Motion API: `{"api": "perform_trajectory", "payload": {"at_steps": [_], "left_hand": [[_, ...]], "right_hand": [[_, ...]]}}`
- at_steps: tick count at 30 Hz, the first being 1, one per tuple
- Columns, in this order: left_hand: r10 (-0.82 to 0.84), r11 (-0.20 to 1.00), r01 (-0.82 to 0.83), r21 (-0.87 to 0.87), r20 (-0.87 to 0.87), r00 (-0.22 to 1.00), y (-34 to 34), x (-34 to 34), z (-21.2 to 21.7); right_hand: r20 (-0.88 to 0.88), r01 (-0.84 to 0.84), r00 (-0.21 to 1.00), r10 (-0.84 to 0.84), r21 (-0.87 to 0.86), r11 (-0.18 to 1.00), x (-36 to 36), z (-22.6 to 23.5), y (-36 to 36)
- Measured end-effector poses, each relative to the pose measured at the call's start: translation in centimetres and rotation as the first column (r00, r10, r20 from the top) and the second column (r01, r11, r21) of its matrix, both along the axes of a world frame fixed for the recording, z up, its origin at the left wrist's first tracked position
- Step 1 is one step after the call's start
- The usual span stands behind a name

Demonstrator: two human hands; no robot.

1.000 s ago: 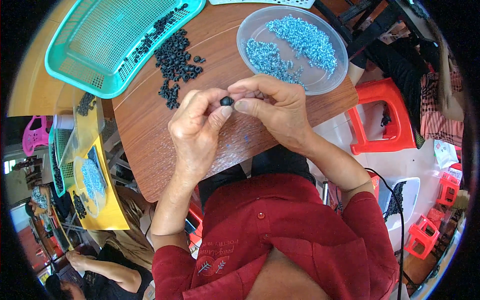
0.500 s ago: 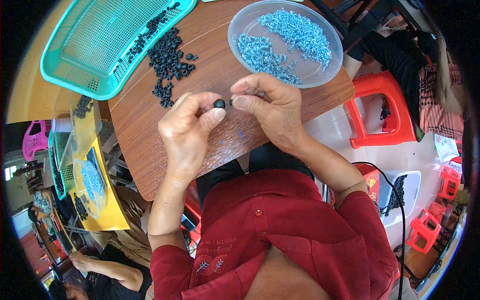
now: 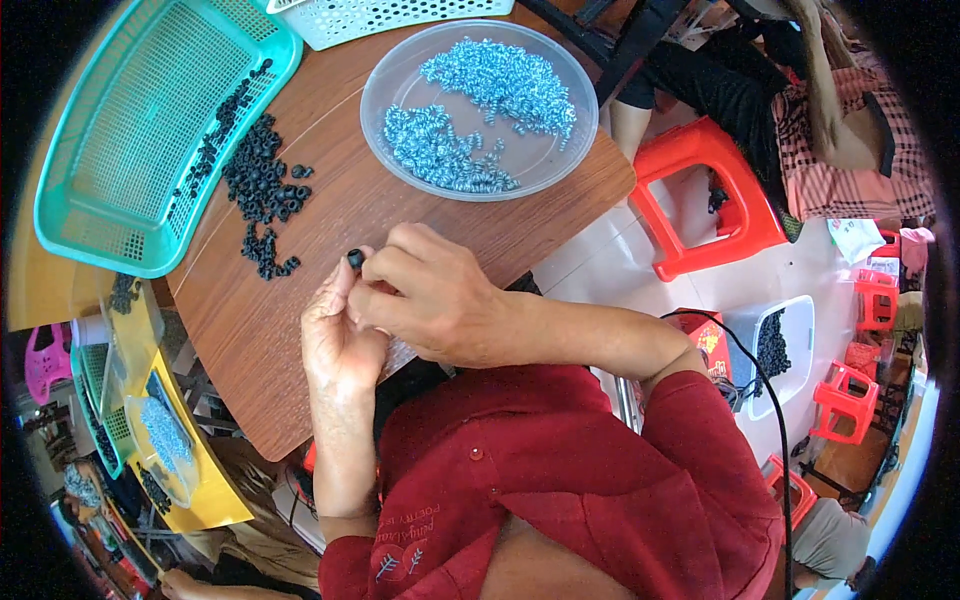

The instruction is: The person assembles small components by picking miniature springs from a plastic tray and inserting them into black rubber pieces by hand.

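Above the table's near part my two hands meet. A small round black cap-like piece (image 3: pixel 355 258) shows at the fingertips of my left hand (image 3: pixel 335 335), which is closed on it. My right hand (image 3: pixel 440 295) reaches across, fingers curled against the left hand's fingers; what they pinch, if anything, is hidden. Beyond my left hand lies a loose pile of similar black pieces (image 3: pixel 258 175) on the brown wooden table (image 3: pixel 340 130). Farther off, a round clear tray (image 3: pixel 370 130) holds two heaps of small blue-silver coils (image 3: pixel 500 85).
A turquoise mesh basket (image 3: pixel 60 215) with more black pieces stands at the far left, beside a white perforated basket (image 3: pixel 385 12). Right of the table are a red stool (image 3: pixel 720 255) and a seated person (image 3: pixel 850 150). A black cable (image 3: pixel 775 400) hangs at my right.
My right hand has come left over to my left hand, closing the gap between them. The left hand has turned, keeping the black piece. The view has shifted, so the table's contents appear farther left.
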State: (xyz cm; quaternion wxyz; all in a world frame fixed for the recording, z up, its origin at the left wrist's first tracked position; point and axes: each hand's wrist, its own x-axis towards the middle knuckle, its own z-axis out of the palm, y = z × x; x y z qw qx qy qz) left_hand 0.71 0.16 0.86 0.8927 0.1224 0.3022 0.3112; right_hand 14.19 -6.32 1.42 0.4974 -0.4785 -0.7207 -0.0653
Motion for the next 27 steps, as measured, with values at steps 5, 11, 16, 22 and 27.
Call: {"api": "perform_trajectory", "payload": {"at_steps": [5,11,16,22,27], "left_hand": [[-0.126,0.988,0.118,0.101,0.079,0.989,0.4,-0.7,-0.5],[-0.103,0.987,0.101,0.122,0.005,0.995,-0.2,0.1,-0.4],[-0.100,0.988,0.101,0.119,-0.010,0.995,0.0,0.1,-0.8],[-0.095,0.988,0.096,0.122,-0.014,0.995,0.0,0.0,-0.7],[-0.096,0.987,0.098,0.124,-0.020,0.995,0.1,0.1,-0.8]], "right_hand": [[0.101,0.207,0.973,-0.208,0.026,0.978,6.8,1.3,-0.4],[0.347,0.521,0.833,-0.432,-0.224,0.824,16.3,0.4,-1.2],[0.560,0.591,0.756,-0.339,-0.360,0.722,16.3,-0.2,0.2],[0.436,0.556,0.805,-0.403,-0.315,0.769,16.8,0.5,0.2],[0.461,0.562,0.798,-0.389,-0.338,0.755,17.9,0.3,-0.5]]}}
